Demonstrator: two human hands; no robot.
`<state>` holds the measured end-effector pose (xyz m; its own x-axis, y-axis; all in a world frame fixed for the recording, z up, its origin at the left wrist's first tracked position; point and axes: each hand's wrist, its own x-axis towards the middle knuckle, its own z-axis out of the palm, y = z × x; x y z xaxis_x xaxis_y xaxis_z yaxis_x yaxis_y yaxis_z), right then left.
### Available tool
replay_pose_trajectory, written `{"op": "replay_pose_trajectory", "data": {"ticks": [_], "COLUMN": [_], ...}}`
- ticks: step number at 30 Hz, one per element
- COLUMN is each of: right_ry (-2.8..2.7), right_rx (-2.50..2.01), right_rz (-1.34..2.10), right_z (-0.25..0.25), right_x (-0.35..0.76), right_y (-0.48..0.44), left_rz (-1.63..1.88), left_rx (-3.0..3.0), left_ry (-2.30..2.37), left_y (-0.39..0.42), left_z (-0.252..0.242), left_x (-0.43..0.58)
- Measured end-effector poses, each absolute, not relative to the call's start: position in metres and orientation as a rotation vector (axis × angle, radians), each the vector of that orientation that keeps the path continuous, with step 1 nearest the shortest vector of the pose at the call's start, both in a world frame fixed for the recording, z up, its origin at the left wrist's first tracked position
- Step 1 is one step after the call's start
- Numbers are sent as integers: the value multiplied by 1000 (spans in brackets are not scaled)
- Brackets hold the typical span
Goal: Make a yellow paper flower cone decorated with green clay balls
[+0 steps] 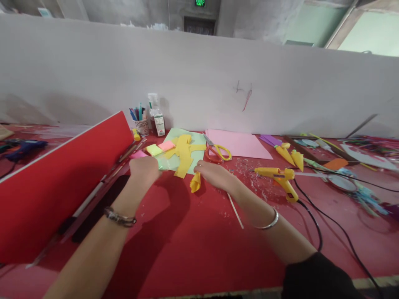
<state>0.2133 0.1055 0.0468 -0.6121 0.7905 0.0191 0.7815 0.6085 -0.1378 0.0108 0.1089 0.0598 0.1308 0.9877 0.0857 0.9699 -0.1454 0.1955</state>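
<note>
Head view: the left hand [145, 170] is positioned left of centre in the frame, back of the hand toward the camera; its fingers are curled out of sight, so whether they grasp anything cannot be told. A magenta packet [137, 155] is located just beside this hand, with a yellow-green packet [153, 150] and a coral packet [167, 145] near it, above and to the right. The right hand [212, 172] is at the centre of the frame, fingers closed on the upper end of a yellow roll [195, 183], which hangs tilted with its wider end downward. Cut yellow pieces [184, 155] lie in the upper centre on a pale green sheet [199, 140]. Scissors with red and yellow handles [222, 153] rest above the right hand, blades toward the upper left, partly over a pink sheet [243, 143]. A thin white stick [236, 211] lies below the right forearm. Right of centre, a yellow glue gun [279, 178] lies on the red tabletop [193, 253], nozzle pointing left. A red panel [71, 178] leans at the left of the frame.
</note>
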Motion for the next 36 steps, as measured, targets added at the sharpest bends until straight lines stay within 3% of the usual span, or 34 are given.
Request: {"op": "replay_pose_trajectory", "data": {"ticks": [5,10,17,31,36], "right_ry": [-2566,-2167,-2043,-1442,-1306], "right_rx": [-1327,-1047,-1003,-873,-777], "right_rz": [178,568,737,1569,1653], "right_z": [64,76,54,27,20], "right_x": [211,208,213,222,222], "right_y": [104,90,54,35,34], "left_rz": [156,284,383,907,801], "left_rx": [2344,2521,2623,3056,3080], "left_ry": [2143,1806,1709,1232,1155], "left_y": [87,70,52,45,46], "left_z": [80,69,49,30,26], "left_x": [12,25,43,47,47]}}
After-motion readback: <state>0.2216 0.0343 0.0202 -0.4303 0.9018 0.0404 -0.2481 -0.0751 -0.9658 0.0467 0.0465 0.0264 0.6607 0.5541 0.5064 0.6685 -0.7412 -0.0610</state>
